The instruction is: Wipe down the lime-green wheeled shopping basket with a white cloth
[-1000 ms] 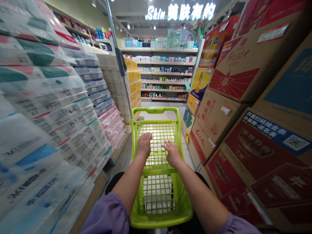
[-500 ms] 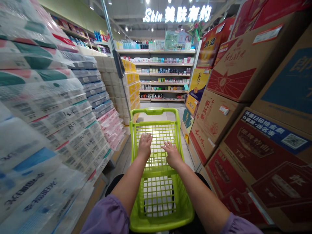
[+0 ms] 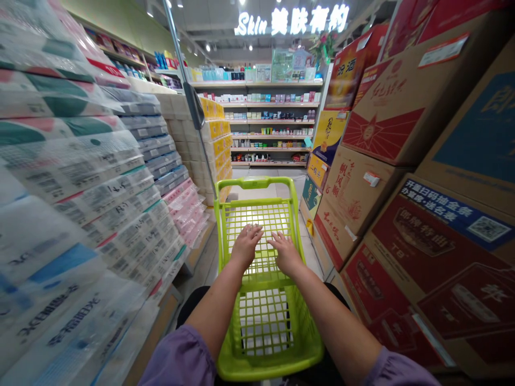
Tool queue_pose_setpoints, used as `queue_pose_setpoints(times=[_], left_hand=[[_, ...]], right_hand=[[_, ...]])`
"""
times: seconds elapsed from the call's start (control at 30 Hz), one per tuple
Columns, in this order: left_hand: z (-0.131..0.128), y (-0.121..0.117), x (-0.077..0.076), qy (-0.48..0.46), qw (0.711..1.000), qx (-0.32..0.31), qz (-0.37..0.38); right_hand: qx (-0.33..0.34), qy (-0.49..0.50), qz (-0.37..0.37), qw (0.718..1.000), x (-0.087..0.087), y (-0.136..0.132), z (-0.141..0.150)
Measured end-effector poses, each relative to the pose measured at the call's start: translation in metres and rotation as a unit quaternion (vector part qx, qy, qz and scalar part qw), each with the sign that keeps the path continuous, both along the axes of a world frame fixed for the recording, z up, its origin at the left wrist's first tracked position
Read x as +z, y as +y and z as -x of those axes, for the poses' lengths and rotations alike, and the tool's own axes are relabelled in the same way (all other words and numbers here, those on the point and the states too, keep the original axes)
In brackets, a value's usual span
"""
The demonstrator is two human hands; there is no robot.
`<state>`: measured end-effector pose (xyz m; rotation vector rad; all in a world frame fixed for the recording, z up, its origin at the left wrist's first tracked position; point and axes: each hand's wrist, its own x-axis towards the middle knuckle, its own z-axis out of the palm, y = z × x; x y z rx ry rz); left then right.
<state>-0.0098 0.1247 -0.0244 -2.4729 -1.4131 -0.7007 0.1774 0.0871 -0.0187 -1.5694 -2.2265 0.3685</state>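
Since the frame half a second earlier, the left hand (image 3: 246,245) has moved inward, closer to the right hand (image 3: 285,252), which has hardly changed place. The near end of the green basket (image 3: 270,371) has shifted slightly to the right.

In the head view, the basket is in the middle of the aisle, between the two forearms, its handle (image 3: 255,183) at the far end. Both hands are over its upper mesh panel, side by side and apart from each other. The left hand is open, back upward, with its fingers slightly bent; the right hand is open too, its fingers spread and pointing toward the left hand. Neither grips anything, and whether either touches the mesh cannot be told. Purple sleeves (image 3: 183,356) cover the upper part of both arms.

Wrapped packs (image 3: 134,214) are stacked along the left side, with packs with yellow ends (image 3: 218,145) farther on, behind a slanting metal pole (image 3: 177,48). Printed cartons (image 3: 384,120) are piled along the right side. Beyond the basket, pale floor tiles (image 3: 263,191) lead to shelves (image 3: 273,105) of small boxes and bottles, under a lit white sign (image 3: 293,20).
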Motion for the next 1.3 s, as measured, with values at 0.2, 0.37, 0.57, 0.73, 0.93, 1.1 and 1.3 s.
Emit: queue_pose_setpoints(times=[0.2, 0.37, 0.57, 0.73, 0.93, 1.1, 1.3], left_hand=[[0.009, 0.001, 0.001, -0.032, 0.996, 0.083, -0.008], [0.006, -0.001, 0.001, -0.006, 0.999, 0.033, 0.003], [0.006, -0.002, -0.001, -0.004, 0.997, 0.083, -0.001], [0.008, 0.000, -0.004, -0.010, 0.999, 0.043, -0.006], [0.007, -0.001, -0.003, -0.015, 0.998, 0.055, 0.016], [0.005, -0.010, 0.003, 0.024, 0.998, 0.007, 0.058], [0.007, -0.034, 0.005, 0.056, 0.991, 0.067, 0.104]], right_hand=[[0.002, 0.001, 0.007, 1.000, 0.000, -0.001, 0.002], [0.007, 0.005, -0.001, 1.000, -0.005, 0.002, 0.003], [0.005, 0.010, 0.007, 1.000, -0.002, 0.000, 0.004], [0.009, 0.016, -0.001, 1.000, -0.007, 0.003, 0.003], [0.008, 0.009, 0.002, 1.000, -0.009, 0.003, 0.003], [0.008, -0.001, 0.002, 1.000, -0.004, 0.001, 0.004], [0.009, 0.005, 0.002, 1.000, -0.003, -0.001, 0.003]])
